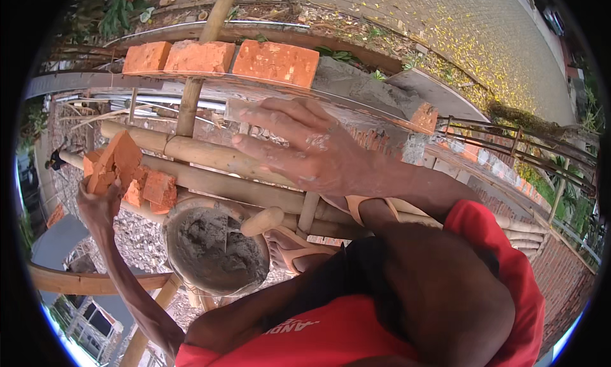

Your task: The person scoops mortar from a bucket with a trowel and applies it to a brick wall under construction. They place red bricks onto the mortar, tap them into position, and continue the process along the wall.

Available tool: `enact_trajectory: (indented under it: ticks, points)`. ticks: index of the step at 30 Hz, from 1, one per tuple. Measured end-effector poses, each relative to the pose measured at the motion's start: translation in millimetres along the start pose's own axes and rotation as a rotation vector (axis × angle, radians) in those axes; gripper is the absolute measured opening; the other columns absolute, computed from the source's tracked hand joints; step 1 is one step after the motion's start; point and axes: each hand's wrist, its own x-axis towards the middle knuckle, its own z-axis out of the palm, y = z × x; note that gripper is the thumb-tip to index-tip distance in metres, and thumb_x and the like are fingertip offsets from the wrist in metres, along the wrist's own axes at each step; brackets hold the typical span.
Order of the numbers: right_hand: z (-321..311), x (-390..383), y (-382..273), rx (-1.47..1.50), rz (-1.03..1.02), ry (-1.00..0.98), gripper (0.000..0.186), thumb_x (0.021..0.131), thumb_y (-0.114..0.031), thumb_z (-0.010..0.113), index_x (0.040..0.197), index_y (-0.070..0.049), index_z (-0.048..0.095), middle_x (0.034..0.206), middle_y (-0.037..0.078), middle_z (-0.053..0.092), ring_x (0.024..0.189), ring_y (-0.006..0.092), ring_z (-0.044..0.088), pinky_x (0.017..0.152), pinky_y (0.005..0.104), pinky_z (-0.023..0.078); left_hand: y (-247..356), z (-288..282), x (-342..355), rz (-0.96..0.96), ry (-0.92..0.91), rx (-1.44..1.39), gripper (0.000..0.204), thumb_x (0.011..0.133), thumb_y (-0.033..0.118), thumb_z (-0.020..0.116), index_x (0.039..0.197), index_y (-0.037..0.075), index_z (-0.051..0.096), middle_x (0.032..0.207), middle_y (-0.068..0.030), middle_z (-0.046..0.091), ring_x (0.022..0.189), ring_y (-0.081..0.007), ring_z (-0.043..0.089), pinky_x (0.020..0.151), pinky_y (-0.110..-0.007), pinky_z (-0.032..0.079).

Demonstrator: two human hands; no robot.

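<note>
Fingers of my left hand point(98, 203) grip an orange brick point(116, 157), tilted up beside broken brick pieces point(159, 190) on bamboo poles point(219, 182). My right hand point(305, 147), mortar-smeared, reaches forward over the poles with fingers apart, holding nothing, just short of the low wall. A row of three bricks point(275, 63) tops that wall, with grey mortar point(359, 84) to their right and a taut string along the front. Below my hands a round bucket point(172, 239) holds wet mortar, a wooden-handled trowel point(259, 220) standing in it.
An upright pole point(216, 17) rises behind the wall. My sandalled feet point(286, 252) rest among the poles. Beyond lie a paved path point(484, 29) with fallen yellow leaves, rusty rebar point(522, 150) at right, and rubble point(143, 233) below. A small distant figure of a person point(56, 158) is at far left.
</note>
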Motion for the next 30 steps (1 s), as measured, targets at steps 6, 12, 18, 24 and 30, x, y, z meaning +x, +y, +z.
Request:
enact_trajectory:
  ticks: [6,12,18,24,30]
  points:
    - [14,9,-26,0.029,-0.052,0.116,0.067,0.087,-0.052,0.067,0.148,-0.024,0.061,0.155,0.018,0.05,0.138,0.0385,0.052,0.106,0.0534,0.048,165,57,-76,0.185,-0.548,-0.342,0.067,0.071,0.02,0.092,0.126,-0.005,0.063,0.108,-0.0121,0.071,0.097,-0.02,0.069,0.088,-0.033,0.057]
    - [-53,-32,22,-0.16,0.11,-0.087,0.076,0.077,-0.03,0.088,0.148,-0.02,0.062,0.143,0.018,0.054,0.125,0.0363,0.057,0.097,0.0507,0.052,255,131,-75,0.313,-0.973,-0.373,0.078,0.075,0.038,0.094,0.131,-0.008,0.063,0.118,-0.0181,0.072,0.113,-0.0248,0.068,0.102,-0.039,0.052]
    - [-99,-70,112,-0.195,0.49,-0.058,0.065,0.084,-0.033,0.086,0.146,-0.027,0.066,0.141,0.019,0.053,0.128,0.0384,0.051,0.112,0.0485,0.042,269,135,-46,0.354,-0.72,-0.686,0.067,0.098,0.047,0.073,0.144,0.001,0.058,0.134,-0.0133,0.063,0.13,-0.02,0.053,0.117,-0.035,0.035]
    - [-88,-97,132,-0.125,0.527,-0.191,0.062,0.083,-0.038,0.086,0.142,-0.033,0.069,0.14,0.018,0.053,0.131,0.0383,0.048,0.117,0.0502,0.036,251,140,-44,0.225,-0.747,-0.445,0.067,0.098,0.045,0.073,0.146,0.001,0.057,0.135,-0.0115,0.062,0.13,-0.0182,0.051,0.116,-0.035,0.035]
    - [-71,-102,129,-0.129,0.523,-0.283,0.067,0.08,-0.048,0.087,0.143,-0.035,0.068,0.141,0.016,0.052,0.133,0.0388,0.047,0.117,0.0514,0.036,241,148,-52,0.229,-0.773,-0.401,0.064,0.1,0.043,0.071,0.145,0.0,0.057,0.133,-0.0132,0.062,0.131,-0.0198,0.052,0.117,-0.037,0.036]
